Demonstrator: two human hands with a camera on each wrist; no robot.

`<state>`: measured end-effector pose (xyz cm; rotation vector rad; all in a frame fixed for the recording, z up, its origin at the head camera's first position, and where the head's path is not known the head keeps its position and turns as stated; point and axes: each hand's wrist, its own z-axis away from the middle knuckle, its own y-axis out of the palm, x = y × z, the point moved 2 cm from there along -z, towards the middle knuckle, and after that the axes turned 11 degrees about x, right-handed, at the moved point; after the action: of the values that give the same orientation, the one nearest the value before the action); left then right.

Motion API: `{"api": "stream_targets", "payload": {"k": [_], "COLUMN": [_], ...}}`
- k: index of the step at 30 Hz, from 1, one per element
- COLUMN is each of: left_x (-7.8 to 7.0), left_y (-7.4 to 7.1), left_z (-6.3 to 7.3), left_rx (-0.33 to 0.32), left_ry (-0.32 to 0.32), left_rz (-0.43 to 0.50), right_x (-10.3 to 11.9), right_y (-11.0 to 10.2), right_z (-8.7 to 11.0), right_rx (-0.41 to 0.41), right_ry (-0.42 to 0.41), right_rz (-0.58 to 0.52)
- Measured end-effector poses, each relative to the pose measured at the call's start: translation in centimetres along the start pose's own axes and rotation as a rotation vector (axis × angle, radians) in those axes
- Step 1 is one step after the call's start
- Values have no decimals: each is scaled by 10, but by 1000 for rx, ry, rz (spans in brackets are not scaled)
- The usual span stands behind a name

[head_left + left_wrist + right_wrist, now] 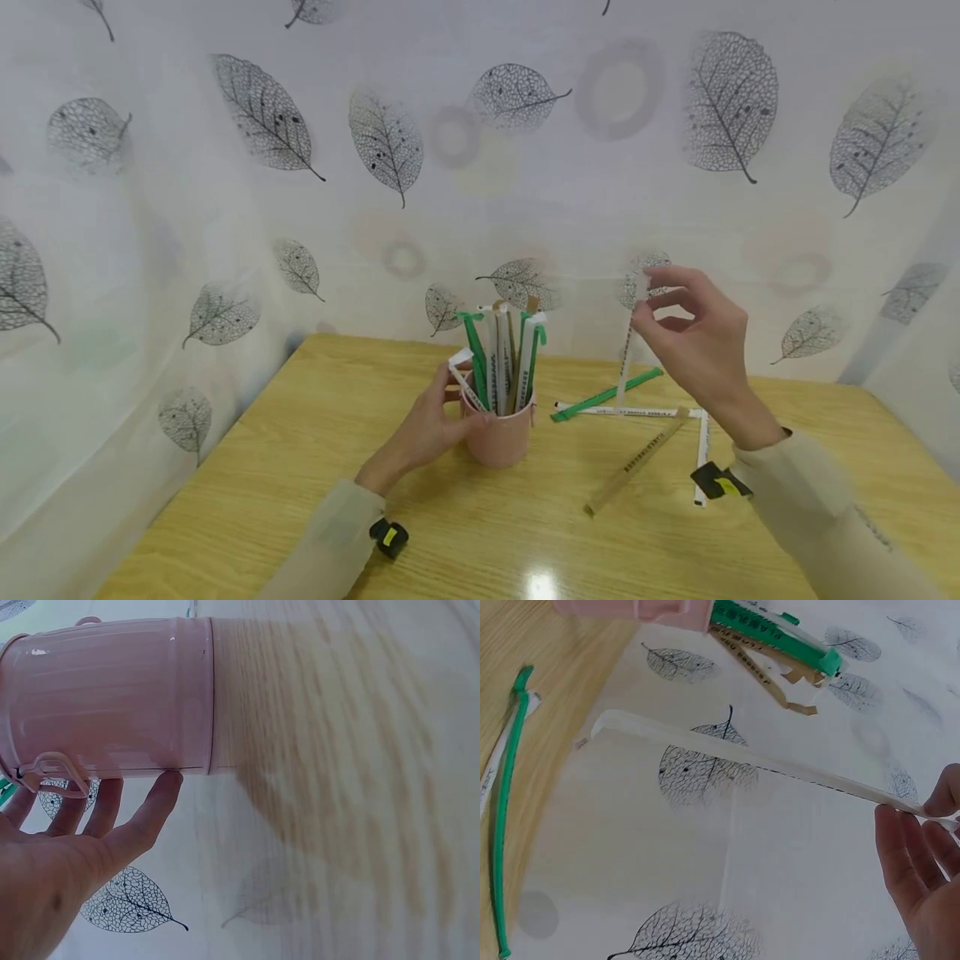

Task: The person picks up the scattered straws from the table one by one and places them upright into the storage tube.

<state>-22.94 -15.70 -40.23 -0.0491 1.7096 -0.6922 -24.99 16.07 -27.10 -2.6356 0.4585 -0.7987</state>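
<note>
My left hand (423,433) holds the side of a small pink bucket (498,442), thumb toward the front. In the left wrist view its fingertips lie against the wall of the bucket (112,697), by a small handle (64,769). Paper-wrapped straws (504,358) in white, green and brown stand in the bucket. Off to the right, my right hand (701,342) pinches a white paper-wrapped straw (627,350) by its upper end between thumb and fingers. The straw hangs down above the table, its far tip bent in the right wrist view.
On the wooden table (450,533) right of the bucket lie a green straw (615,392), a brown straw (637,460) and white straws (702,467), some crossing. A leaf-patterned curtain (480,208) hangs behind the table and at both sides.
</note>
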Motion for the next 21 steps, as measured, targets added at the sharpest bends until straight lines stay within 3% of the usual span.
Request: {"api": "stream_targets", "payload": {"k": [11,21], "left_x": [1,0], "left_y": [-1,-1], "left_z": [-1,-1], "left_rx": [8,15], "left_ry": [13,10], "left_rz": [-10,4], "right_x": [31,37], "right_y": [37,61], "right_z": [-23,-23], "right_rx": [-12,-25], "right_ry": [-97,-150], "right_rz": [-233,-261]}}
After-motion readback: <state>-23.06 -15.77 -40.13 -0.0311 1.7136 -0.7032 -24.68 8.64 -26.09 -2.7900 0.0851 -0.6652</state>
